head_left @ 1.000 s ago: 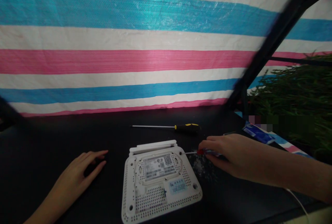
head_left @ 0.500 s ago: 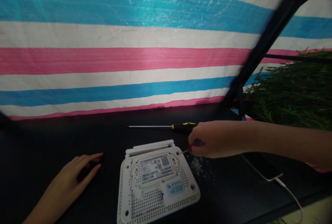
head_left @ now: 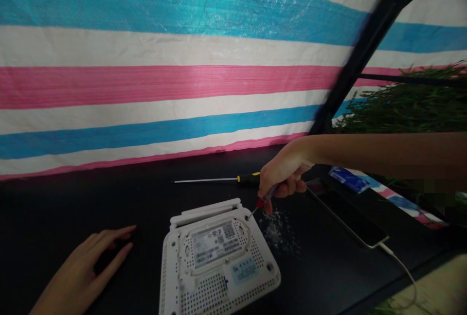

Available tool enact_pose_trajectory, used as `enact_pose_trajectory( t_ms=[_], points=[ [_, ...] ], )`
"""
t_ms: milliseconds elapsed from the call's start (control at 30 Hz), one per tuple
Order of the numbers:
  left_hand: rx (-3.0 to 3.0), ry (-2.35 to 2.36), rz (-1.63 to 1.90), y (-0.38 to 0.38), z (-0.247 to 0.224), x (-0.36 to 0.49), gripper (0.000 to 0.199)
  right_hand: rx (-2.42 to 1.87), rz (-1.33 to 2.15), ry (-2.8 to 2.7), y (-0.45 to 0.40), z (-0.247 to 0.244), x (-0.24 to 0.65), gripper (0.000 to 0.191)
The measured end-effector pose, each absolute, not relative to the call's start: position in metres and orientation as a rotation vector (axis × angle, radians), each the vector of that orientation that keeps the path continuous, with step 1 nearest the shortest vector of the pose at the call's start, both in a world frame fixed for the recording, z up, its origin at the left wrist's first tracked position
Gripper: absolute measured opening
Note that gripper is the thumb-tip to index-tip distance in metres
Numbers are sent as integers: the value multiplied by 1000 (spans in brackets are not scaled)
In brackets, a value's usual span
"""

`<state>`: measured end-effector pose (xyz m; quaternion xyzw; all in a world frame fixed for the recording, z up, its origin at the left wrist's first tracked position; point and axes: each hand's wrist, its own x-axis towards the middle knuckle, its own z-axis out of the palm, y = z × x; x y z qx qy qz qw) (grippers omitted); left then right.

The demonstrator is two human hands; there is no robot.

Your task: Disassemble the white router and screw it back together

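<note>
Head view: right hand has its grip clamped on a small red-collared screwdriver, tip at the far-right corner hole of the white router lying on the black bench. Left hand: grip empty, fingers apart. Router's probably light, stiff, slightly slick plastic; I'd hold its sides, not the likely flimsier antennas.
</note>
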<state>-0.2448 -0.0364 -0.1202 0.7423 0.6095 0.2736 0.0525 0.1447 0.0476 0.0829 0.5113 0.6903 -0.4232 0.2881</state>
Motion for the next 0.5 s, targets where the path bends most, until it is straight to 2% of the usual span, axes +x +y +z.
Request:
enact_pose_trajectory(
  t_ms=[200, 500],
  points=[
    [2256, 1876, 781, -35, -128, -251, 42, 1328, -1390, 1785, 51, 81, 167, 53],
    [2246, 1894, 697, -36, -135, -255, 40, 1463, -1615, 1490, 62, 74, 162, 39]
  ],
)
